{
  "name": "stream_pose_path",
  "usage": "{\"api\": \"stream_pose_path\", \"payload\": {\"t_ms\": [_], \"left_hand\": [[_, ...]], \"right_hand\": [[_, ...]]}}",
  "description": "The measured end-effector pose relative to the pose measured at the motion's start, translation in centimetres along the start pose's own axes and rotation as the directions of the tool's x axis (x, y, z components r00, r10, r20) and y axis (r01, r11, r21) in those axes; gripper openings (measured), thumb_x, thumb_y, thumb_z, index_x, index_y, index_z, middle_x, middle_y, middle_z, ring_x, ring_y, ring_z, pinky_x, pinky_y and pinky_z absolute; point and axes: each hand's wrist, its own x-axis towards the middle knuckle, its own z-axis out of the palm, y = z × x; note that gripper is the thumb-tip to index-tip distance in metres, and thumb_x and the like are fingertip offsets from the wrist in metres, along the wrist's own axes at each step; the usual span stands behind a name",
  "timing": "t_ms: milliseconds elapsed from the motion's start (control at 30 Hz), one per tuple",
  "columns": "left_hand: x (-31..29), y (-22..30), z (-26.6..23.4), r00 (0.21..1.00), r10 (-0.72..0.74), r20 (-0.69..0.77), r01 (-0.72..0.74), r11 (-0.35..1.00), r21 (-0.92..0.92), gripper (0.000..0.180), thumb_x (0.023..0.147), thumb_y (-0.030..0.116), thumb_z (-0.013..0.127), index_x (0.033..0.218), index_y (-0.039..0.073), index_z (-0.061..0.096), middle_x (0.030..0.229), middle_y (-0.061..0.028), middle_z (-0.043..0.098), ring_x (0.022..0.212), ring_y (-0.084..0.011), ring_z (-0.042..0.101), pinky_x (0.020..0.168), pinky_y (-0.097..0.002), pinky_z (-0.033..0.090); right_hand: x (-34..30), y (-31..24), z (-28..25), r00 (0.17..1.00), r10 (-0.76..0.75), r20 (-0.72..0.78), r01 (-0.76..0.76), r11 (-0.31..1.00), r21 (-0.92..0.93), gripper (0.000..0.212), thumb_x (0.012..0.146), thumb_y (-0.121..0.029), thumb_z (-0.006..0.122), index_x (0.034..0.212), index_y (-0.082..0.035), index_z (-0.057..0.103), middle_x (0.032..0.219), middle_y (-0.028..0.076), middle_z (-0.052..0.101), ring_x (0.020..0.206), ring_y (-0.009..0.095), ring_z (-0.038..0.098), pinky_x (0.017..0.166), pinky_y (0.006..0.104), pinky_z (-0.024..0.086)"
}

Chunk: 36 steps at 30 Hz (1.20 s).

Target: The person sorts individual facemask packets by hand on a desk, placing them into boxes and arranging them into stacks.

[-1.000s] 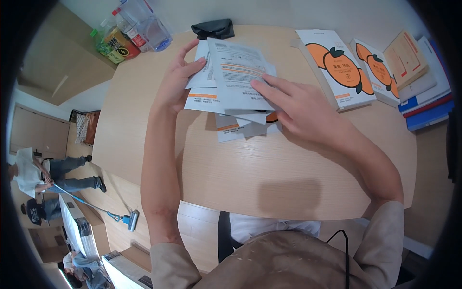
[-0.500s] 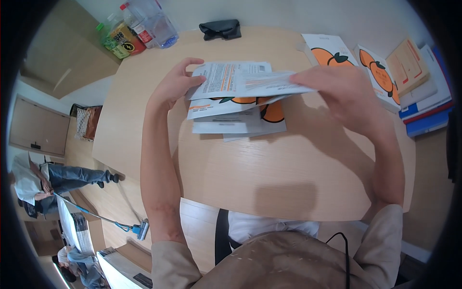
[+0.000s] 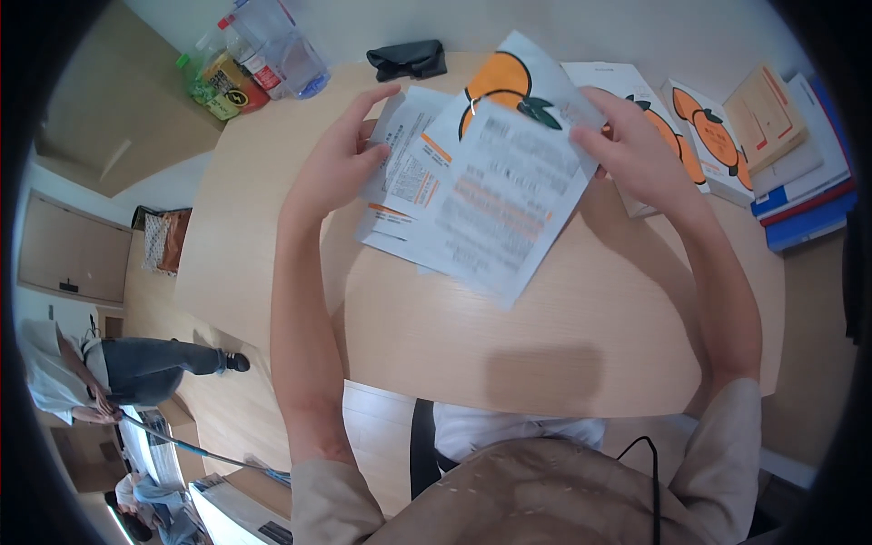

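My right hand (image 3: 636, 150) pinches flat white sachets by their upper right edge, thumb in front. The front sachet (image 3: 495, 204) hangs tilted, its face covered in small grey and orange print, slightly blurred. Behind it a sachet with an orange fruit drawing (image 3: 501, 77) slants up to the right. My left hand (image 3: 341, 159) grips the left edge of another printed sachet (image 3: 400, 136), thumb on its face. Under these, more sachets (image 3: 386, 232) lie stacked on the table, mostly covered. How many sachets each hand holds is hidden.
Two white boxes with orange fruit drawings (image 3: 713, 136) stand right, beside folders (image 3: 804, 204). A black pouch (image 3: 406, 60) and several bottles (image 3: 259, 68) line the back of the wooden table (image 3: 436, 318). At far left a person (image 3: 136, 368) holds a long-handled mop.
My right hand has turned its sachets from nearly level to a steep slant, showing the fruit drawing and printed back. My left hand keeps its grip. The person at left has shifted.
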Motion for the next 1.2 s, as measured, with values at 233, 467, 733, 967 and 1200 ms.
{"api": "stream_pose_path", "payload": {"t_ms": [233, 467, 733, 967, 1200], "left_hand": [[0.6, -0.6, -0.1, 0.955, 0.2, -0.218, -0.15, 0.963, 0.226, 0.056, 0.087, -0.008, 0.048, 0.138, 0.015, 0.042, 0.096, -0.0104, 0.066, 0.08, -0.0096, 0.058, 0.071, -0.0241, 0.046], [0.7, 0.2, 0.0, 0.865, 0.188, -0.465, -0.265, 0.958, -0.107, 0.047, 0.089, -0.003, 0.051, 0.135, 0.008, 0.045, 0.098, -0.0102, 0.066, 0.079, -0.0095, 0.06, 0.069, -0.0216, 0.046], [-0.1, -0.4, -0.3, 0.973, -0.105, -0.206, 0.138, 0.979, 0.15, 0.056, 0.086, 0.016, 0.065, 0.137, 0.01, 0.045, 0.133, -0.0196, 0.05, 0.117, -0.0245, 0.053, 0.095, -0.0354, 0.045], [-3.7, 5.2, 7.5, 0.768, -0.109, 0.632, -0.442, 0.623, 0.645, 0.088, 0.066, 0.029, 0.082, 0.142, 0.025, 0.038, 0.155, -0.0162, 0.014, 0.144, -0.0351, 0.005, 0.112, -0.0568, 0.016], [-1.7, 1.6, 8.3, 0.953, 0.018, 0.301, -0.22, 0.723, 0.655, 0.065, 0.084, 0.039, 0.065, 0.142, 0.028, 0.038, 0.155, -0.0134, 0.017, 0.144, -0.0364, 0.005, 0.111, -0.0622, 0.01]], "right_hand": [[0.3, 0.3, -0.4, 0.993, 0.059, -0.107, -0.052, 0.996, 0.069, 0.031, 0.09, -0.011, 0.049, 0.117, 0.003, 0.054, 0.088, 0.01, 0.063, 0.057, 0.011, 0.063, 0.053, 0.0232, 0.047], [0.5, 0.3, -2.3, 0.88, -0.196, -0.433, 0.244, 0.968, 0.059, 0.028, 0.091, -0.015, 0.053, 0.114, 0.001, 0.061, 0.076, 0.005, 0.065, 0.061, 0.007, 0.061, 0.051, 0.0202, 0.042], [0.7, 0.9, -3.7, 0.824, -0.178, -0.537, 0.27, 0.958, 0.097, 0.024, 0.092, -0.022, 0.06, 0.103, -0.001, 0.063, 0.069, -0.002, 0.054, 0.057, 0.004, 0.044, 0.053, 0.018, 0.036], [1.1, 1.3, -3.5, 0.833, -0.155, -0.531, 0.278, 0.947, 0.159, 0.02, 0.093, -0.023, 0.058, 0.1, -0.004, 0.063, 0.066, -0.004, 0.049, 0.056, 0.003, 0.039, 0.051, 0.0179, 0.031], [1.1, 1.2, -4.0, 0.845, -0.143, -0.516, 0.298, 0.926, 0.232, 0.022, 0.094, -0.022, 0.057, 0.105, -0.004, 0.062, 0.064, -0.005, 0.046, 0.056, 0.002, 0.038, 0.051, 0.0179, 0.03]]}}
